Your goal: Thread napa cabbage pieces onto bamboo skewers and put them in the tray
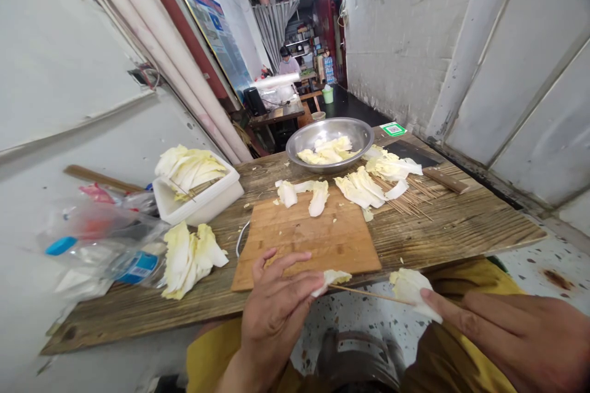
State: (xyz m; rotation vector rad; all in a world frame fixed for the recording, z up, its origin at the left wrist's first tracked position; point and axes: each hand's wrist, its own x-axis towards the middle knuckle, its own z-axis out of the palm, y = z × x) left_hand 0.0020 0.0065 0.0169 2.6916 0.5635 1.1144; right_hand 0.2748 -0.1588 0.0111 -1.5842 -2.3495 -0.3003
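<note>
L hand [279, 304] is pinched on a small cabbage piece [338, 276]; R hand [511, 325] is closed on a paler leaf piece [408, 287] – thumb hidden. A thin skewer [373, 294] runs betw. the two pieces, hands apart, just off the near edge of the worktop [479, 227].

Just beyond L hand: wooden cutting board [308, 239], w/ cut leaf bits [318, 198] at its far edge. To L hand's left, loose leaves [184, 264], then a plastic bottle [138, 267]; farther out, a white tub [214, 202] w/ stacked leaves [191, 169].

Past the board from L hand – steel bowl [354, 129] w/ yellowish leaves [329, 150] inside. Beyond R hand, a bunch of skewers [415, 201] partly under more leaves [362, 187], near a wooden handle [445, 180]; QR card [393, 129] farther off. Well past both hands, a person [289, 64] & green bin [327, 96].
</note>
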